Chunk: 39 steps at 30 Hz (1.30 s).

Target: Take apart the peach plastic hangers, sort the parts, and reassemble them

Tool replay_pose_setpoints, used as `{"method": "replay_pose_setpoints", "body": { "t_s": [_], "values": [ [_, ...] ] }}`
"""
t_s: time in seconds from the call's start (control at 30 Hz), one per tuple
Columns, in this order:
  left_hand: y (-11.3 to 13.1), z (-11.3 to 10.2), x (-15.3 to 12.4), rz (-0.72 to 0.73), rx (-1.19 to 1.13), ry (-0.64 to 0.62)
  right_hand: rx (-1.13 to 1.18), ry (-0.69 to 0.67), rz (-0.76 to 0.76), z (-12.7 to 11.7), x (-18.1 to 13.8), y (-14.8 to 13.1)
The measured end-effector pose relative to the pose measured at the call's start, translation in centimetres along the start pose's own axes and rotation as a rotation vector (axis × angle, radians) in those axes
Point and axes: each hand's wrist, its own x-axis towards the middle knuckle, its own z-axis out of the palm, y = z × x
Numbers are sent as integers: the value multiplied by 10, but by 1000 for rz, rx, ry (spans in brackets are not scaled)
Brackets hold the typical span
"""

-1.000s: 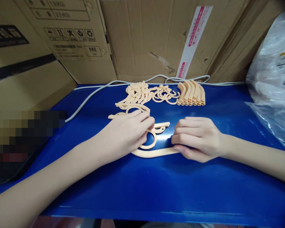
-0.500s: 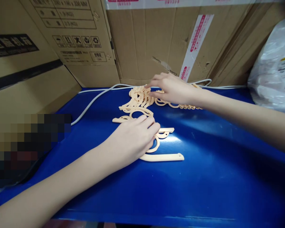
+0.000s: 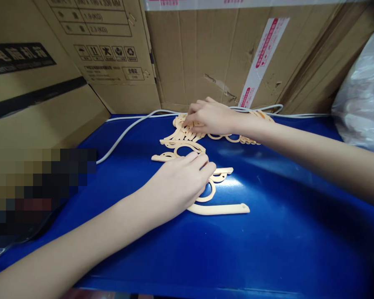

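Observation:
My left hand point(image 3: 187, 178) presses down on a beige plastic folding hanger point(image 3: 224, 209), its fingers closed over the middle part. A ring, a short arm and a long arm with a hole at the end stick out to the right of the hand. Just beyond its fingers lies another beige hanger piece point(image 3: 166, 143). Farther back, my right hand point(image 3: 208, 118) is over a heap of beige hangers point(image 3: 178, 133). Its fingers are curled down with the tips closed on a piece in the heap. The hand partly hides which piece.
More beige hangers point(image 3: 251, 141) lie in a row under the right wrist. A white cable point(image 3: 124, 133) runs along the back of the blue table point(image 3: 268, 249). Cardboard boxes point(image 3: 193, 54) stand behind and at left; a clear plastic bag point(image 3: 361, 95) with white contents sits at right.
My right hand's fingers have curled down from a more stretched pose into the heap. My left hand stays on its hanger. The whole view has shifted slightly.

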Motion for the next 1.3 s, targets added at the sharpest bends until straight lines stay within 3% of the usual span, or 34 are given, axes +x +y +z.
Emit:
{"method": "replay_pose_setpoints", "body": {
  "t_s": [0.17,0.5,0.77,0.83,0.97,1.03,1.17,1.3],
  "values": [
    [0,1,-1,4,-4,-10,-152,2,-176,-5,-2,-8],
    [-1,0,-1,14,-18,13,-269,-15,-222,-8,9,-17],
    [0,-3,-1,15,-38,42,-295,30,-137,-18,7,-11],
    [-6,-8,1,-74,-92,75,-282,44,-93,-20,0,-7],
    [-39,-16,11,-501,-84,189,-258,75,-41,-27,-20,-2],
    [-64,-16,18,-648,-50,135,-247,92,-47,-32,-33,-4],
    [-113,-5,31,-766,-193,-45,-236,100,-88,-41,-58,-17],
    [-142,11,39,-829,-445,-180,-200,79,-75,-50,-83,-35]
  ]
}}
